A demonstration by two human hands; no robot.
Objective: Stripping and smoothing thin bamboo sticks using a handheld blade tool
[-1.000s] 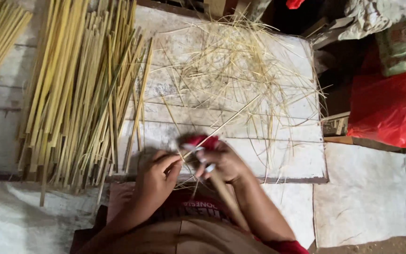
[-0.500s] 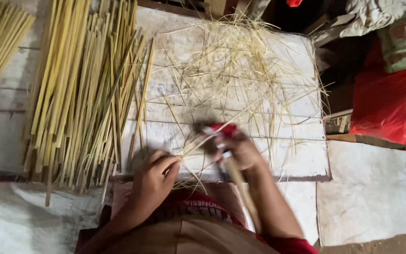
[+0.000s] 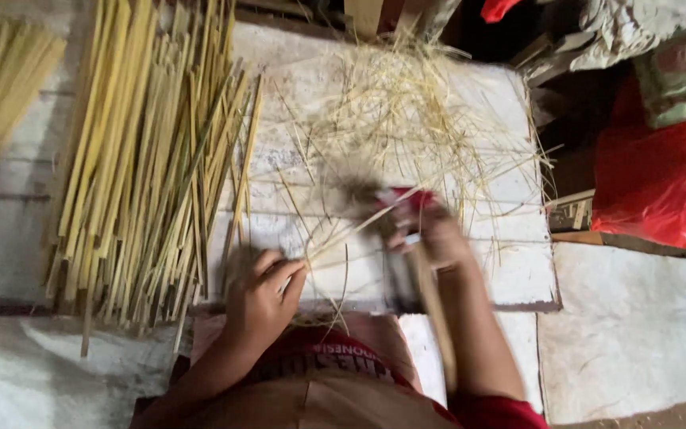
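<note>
Hands, two, yours, worked low at the near edge of the white board (image 3: 510, 286). Your left hand (image 3: 262, 298) was clenched around the near end of a thin strip (image 3: 359, 226), pinning it just above your lap. Your right hand (image 3: 430, 234) was blurred; it gripped a tool with a red handle (image 3: 416, 199) and lay against the strip farther along. What sort of blade the tool carried could not be made out.

Strip: pale yellow, slender, ran slantwise from your left hand up towards your right.

Shavings (image 3: 406, 119): a loose heap of fine pale slivers, spread over the far half of the board and spilling past its right edge.

Sticks (image 3: 144, 159): a thick bundle of long yellow-green lengths, laid side by side along the board's left edge, just beside your left hand. A second bundle (image 3: 1, 95) lay at the far left, well apart.

Red bag (image 3: 660, 183): off the board to the right, beyond its edge.

White sheet (image 3: 629, 326): flat on the floor at lower right, bare.

Open room: bare board lay between your hands and the sticks, and along the near right corner.
</note>
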